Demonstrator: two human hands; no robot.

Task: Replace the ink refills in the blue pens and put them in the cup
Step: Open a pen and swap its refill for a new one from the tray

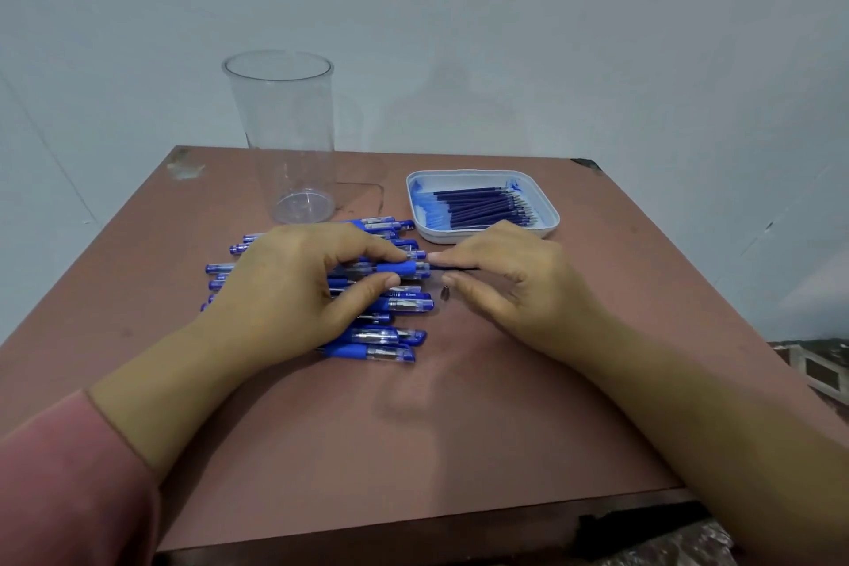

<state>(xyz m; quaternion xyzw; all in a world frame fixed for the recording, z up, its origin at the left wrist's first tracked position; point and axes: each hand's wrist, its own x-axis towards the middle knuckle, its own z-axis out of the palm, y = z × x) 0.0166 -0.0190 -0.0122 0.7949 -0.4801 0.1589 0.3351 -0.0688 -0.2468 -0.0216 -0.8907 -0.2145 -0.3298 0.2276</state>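
Note:
My left hand (pixel 294 290) grips a blue pen barrel (pixel 404 269) over a pile of several blue pens (pixel 381 335) lying on the table. My right hand (pixel 500 285) pinches a dark ink refill (pixel 455 267) whose left end sits at the mouth of that barrel. A small metal pen tip (pixel 444 292) lies on the table just under my right thumb. The clear plastic cup (pixel 294 138) stands upright and empty behind the pile. A white tray (pixel 546 205) with several dark blue refills (pixel 487 207) sits at the back right.
The brown table (pixel 413 450) has a chipped front edge and worn back corners. A pale wall stands close behind it. A pink sleeve covers my left forearm at the lower left.

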